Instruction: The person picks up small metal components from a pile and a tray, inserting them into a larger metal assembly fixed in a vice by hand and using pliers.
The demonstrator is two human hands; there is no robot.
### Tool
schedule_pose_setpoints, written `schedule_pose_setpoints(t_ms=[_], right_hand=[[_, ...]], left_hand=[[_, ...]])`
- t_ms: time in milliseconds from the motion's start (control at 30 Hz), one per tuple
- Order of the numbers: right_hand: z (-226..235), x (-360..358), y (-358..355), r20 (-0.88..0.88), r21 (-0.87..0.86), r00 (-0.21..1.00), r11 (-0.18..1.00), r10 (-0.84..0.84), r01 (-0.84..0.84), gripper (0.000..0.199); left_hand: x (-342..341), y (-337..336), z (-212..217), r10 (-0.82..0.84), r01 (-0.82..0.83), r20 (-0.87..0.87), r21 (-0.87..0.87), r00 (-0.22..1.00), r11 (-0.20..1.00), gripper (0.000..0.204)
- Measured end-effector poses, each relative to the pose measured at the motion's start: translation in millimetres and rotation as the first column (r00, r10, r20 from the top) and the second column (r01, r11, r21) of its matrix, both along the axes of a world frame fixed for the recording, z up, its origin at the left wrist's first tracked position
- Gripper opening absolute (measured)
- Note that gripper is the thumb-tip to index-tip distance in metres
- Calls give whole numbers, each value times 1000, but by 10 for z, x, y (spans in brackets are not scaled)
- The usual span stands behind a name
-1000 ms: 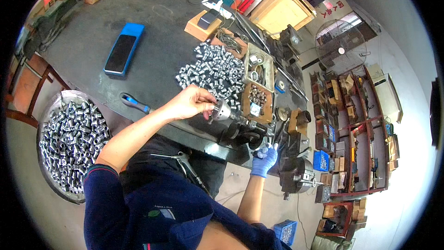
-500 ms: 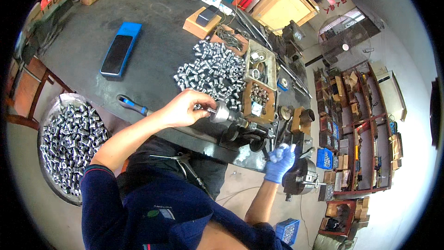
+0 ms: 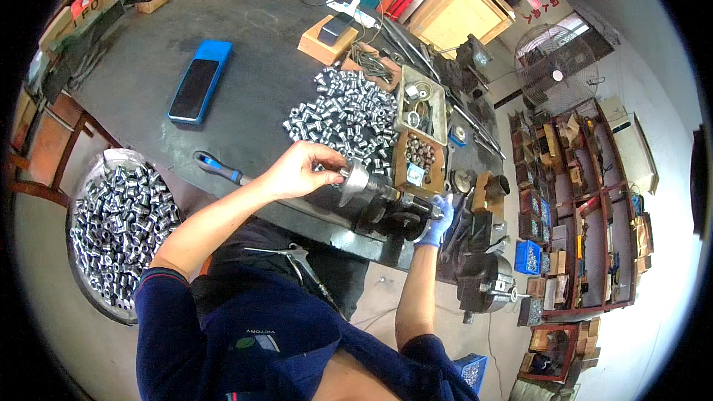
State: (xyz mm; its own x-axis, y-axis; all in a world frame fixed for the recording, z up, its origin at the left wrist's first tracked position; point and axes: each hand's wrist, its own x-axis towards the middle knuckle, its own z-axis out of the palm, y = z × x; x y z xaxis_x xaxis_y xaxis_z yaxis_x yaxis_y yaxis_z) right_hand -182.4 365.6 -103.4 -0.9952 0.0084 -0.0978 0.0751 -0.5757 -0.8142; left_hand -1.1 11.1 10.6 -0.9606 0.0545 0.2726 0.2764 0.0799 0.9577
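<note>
My bare left hand (image 3: 306,171) is closed, thumb and fingers pinching a small metal fitting (image 3: 344,174) at the mouth of a silver cone-shaped chuck (image 3: 356,181). The chuck is on the left end of a dark spindle fixture (image 3: 386,215) at the bench's front edge. At the fixture's other end, my right hand (image 3: 437,224), in a blue glove, closes around the rear part; its fingertips are partly hidden. Just beyond my left hand lies a heap of shiny metal fittings (image 3: 342,113).
A round metal pan (image 3: 80,260) full of fittings stands left, below the bench. On the bench (image 3: 252,67) are a blue-cased device (image 3: 199,83), a blue-handled tool (image 3: 217,167), and a wooden box of small parts (image 3: 411,177). A black machine chuck (image 3: 483,282) stands right of my right hand.
My right hand has moved left and up, from beside the fixture onto its rear end. My left hand has brought the small fitting up to the chuck's mouth.
</note>
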Motion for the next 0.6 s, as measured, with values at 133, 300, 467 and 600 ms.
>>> schedule_pose_setpoints(t_ms=[133,300,467,600], right_hand=[[165,624,-124,155,-33,987,999,-27,33,31],[233,888,156,110,-58,976,981,190,-184,29],[-210,494,275,158,-28,984,996,87,-84,30],[-7,-10,86,64,246,996,967,61,-75,27]], left_hand=[[5,-53,-74,6,-6,3,59,1000,998,24],[-15,-35,-117,-2,2,11,84,1000,996,23],[-33,-5,-123,-43,27,67,220,997,975,17],[-63,11,-122,-84,31,141,342,987,939,15]])
